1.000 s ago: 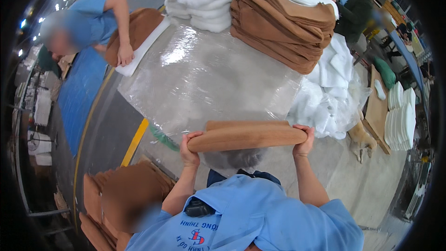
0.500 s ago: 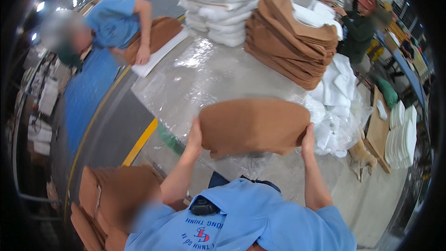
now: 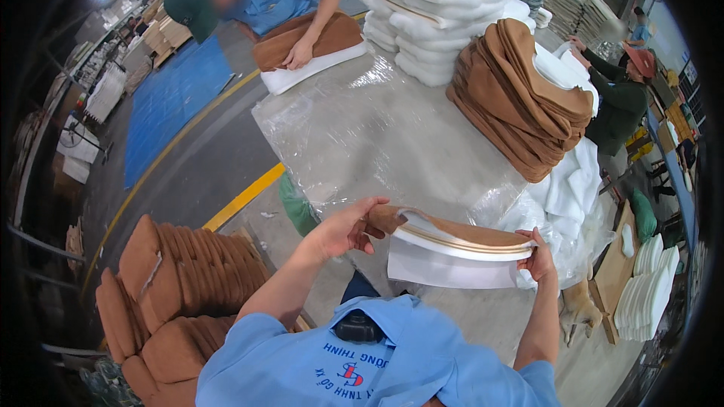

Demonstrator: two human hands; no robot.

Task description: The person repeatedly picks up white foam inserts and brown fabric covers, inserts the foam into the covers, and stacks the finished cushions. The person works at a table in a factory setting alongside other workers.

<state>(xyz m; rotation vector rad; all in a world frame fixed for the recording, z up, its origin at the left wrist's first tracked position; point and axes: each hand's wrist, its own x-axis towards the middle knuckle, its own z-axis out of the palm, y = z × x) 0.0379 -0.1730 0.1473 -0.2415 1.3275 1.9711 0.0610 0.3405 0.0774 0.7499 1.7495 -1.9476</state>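
Treat the padded panel (image 3: pixel 461 244) between your left hand (image 3: pixel 353 231) and your right hand (image 3: pixel 538 258) as probably light for its length. Its brown cover (image 3: pixel 469 227) looks like soft cloth that gives under the fingers, while the thin tan lines along the edge suggest something stiffer inside, so it likely flexes a little yet keeps its curve. It seems neither fragile nor slippery, though the loose cover beside your left hand could crease or slide over the white layer (image 3: pixel 452 249) beneath. The two ends, right where your hands are, look best for holding, with cover and padding pinched together. Your right hand is closed on its end, thumb and fingers on the edge. Your left hand is half open at the other end, fingers loosely curled; whether the fingertips touch the cover you cannot tell. Beyond both hands lies the film-covered worktop (image 3: pixel 407 139)
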